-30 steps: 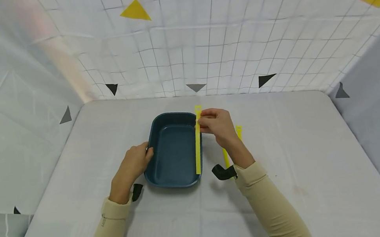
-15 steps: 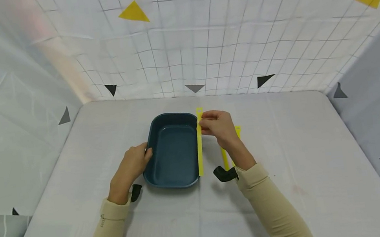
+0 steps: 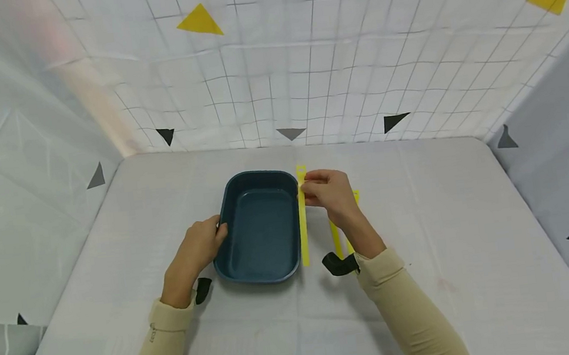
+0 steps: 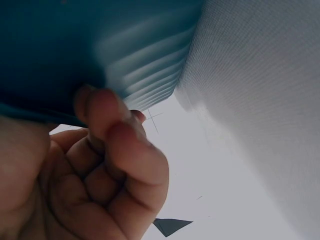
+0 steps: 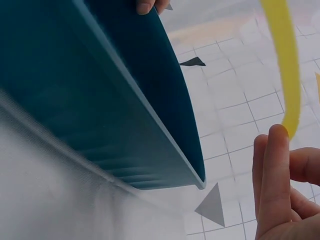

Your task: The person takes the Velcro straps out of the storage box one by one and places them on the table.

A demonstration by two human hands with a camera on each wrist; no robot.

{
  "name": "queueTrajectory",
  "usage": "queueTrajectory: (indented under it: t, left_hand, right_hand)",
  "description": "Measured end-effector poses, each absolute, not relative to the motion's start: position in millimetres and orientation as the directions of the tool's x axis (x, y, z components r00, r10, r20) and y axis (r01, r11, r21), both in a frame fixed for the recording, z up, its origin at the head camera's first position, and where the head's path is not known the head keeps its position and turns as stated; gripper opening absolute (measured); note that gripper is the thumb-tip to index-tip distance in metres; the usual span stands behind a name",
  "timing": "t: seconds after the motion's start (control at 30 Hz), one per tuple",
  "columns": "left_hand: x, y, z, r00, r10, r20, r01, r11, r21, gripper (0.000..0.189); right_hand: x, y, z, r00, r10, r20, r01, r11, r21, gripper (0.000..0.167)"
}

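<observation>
My left hand (image 3: 196, 250) grips the left rim of a dark blue rectangular dish (image 3: 260, 237), with the thumb over the edge. In the left wrist view its curled fingers (image 4: 135, 150) lie against the dish's ribbed outer wall (image 4: 145, 75). My right hand (image 3: 333, 195) pinches a long, thin yellow strip (image 3: 304, 234) near its far end, which has a small cutout. The strip hangs alongside the dish's right rim. In the right wrist view the strip (image 5: 282, 65) bends slightly above the fingertips, apart from the dish.
More yellow strips (image 3: 337, 241) lie on the white-covered table (image 3: 456, 227), partly hidden under the right wrist. A white gridded sheet (image 3: 353, 44) rises behind the table, with pale sheets at both sides. A black wrist mount (image 3: 339, 264) sticks out by the right cuff.
The right hand has moved the yellow strip slightly right and nearer, from over the dish's inside to just outside its right rim. The left hand keeps its grip on the dish.
</observation>
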State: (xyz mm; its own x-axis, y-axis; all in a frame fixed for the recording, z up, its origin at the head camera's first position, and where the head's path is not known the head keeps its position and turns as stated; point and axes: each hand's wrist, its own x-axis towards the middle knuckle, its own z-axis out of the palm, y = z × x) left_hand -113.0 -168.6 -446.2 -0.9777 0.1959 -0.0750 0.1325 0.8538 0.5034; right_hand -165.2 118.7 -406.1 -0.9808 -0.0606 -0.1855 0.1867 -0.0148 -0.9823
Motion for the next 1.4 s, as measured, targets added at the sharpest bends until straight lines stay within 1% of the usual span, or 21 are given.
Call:
queueTrajectory:
  t: [0.13, 0.37, 0.6, 0.77, 0.97, 1.4]
  left_hand:
    - [-112.1, -168.8, -447.9, -0.978, 0.201, -0.060, 0.145, 0.852, 0.503, 0.021]
    - [-111.3, -168.3, -448.9, -0.978, 0.198, -0.062, 0.141, 0.853, 0.502, 0.021]
    - [-111.5, -169.5, -448.0, -0.979, 0.190, -0.069, 0.132, 0.859, 0.495, 0.021]
    - [-111.7, -169.6, -447.9, -0.981, 0.178, -0.077, 0.118, 0.862, 0.494, 0.021]
    - [-113.1, -166.7, -449.5, -0.978, 0.187, -0.095, 0.116, 0.860, 0.498, 0.021]
    - [-113.4, -167.7, -449.5, -0.980, 0.174, -0.097, 0.106, 0.868, 0.485, 0.021]
  right_hand:
    - [-164.0, 120.6, -407.5, -0.982, -0.048, -0.184, 0.185, -0.014, -0.983, 0.030]
    - [-162.1, 127.3, -408.7, -0.984, -0.026, -0.175, 0.174, 0.031, -0.984, 0.030]
    - [-162.9, 133.7, -410.3, -0.981, -0.014, -0.193, 0.192, 0.014, -0.981, 0.033]
    - [-162.5, 139.3, -413.5, -0.979, -0.014, -0.203, 0.202, 0.037, -0.979, 0.035]
    - [-157.7, 150.5, -420.4, -0.977, 0.009, -0.211, 0.211, 0.050, -0.976, 0.033]
    - [-158.3, 163.1, -424.7, -0.972, 0.034, -0.234, 0.235, 0.046, -0.971, 0.036]
